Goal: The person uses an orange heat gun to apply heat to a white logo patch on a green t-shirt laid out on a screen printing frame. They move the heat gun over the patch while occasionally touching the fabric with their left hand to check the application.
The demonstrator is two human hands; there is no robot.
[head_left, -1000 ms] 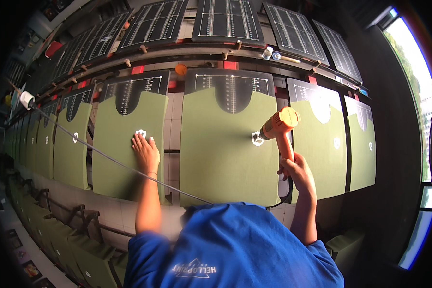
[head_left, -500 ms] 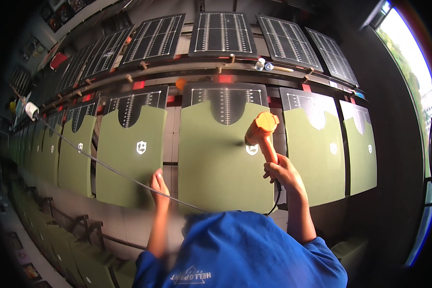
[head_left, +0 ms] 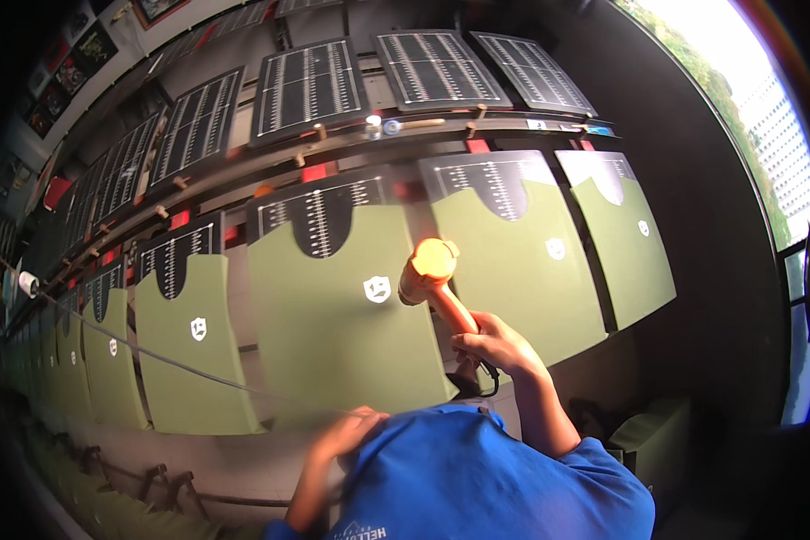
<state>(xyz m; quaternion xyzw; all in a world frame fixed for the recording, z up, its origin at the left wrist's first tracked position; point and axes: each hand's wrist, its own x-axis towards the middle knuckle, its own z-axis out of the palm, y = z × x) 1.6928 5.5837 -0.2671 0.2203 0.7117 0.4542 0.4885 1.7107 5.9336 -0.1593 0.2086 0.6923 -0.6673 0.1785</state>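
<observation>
My right hand (head_left: 495, 344) is wrapped round the handle of an orange hair dryer (head_left: 436, 265). Its dark nozzle end points left, above a green fabric panel (head_left: 324, 333) with a scooped neck and a white shield print (head_left: 377, 289). The panel lies flat on a black board (head_left: 274, 209) marked with white scales. Low in front of my blue shirt (head_left: 423, 459), my left hand (head_left: 346, 434) is smeared by motion, and its fingers cannot be made out clearly. A grey cable (head_left: 171, 362) stretches from the far left toward my body near that hand.
Similar green panels on boards (head_left: 513, 243) line both sides. Bare scaled boards (head_left: 310, 85) form a row behind a rail. Small containers (head_left: 374, 126) and a wooden-handled tool (head_left: 418, 122) rest on the rail. A window (head_left: 738, 90) is at the right.
My view has swung right, so the boards sit further left. The hair dryer now sits right of the shield print instead of over it. My left hand has drawn in toward my shirt.
</observation>
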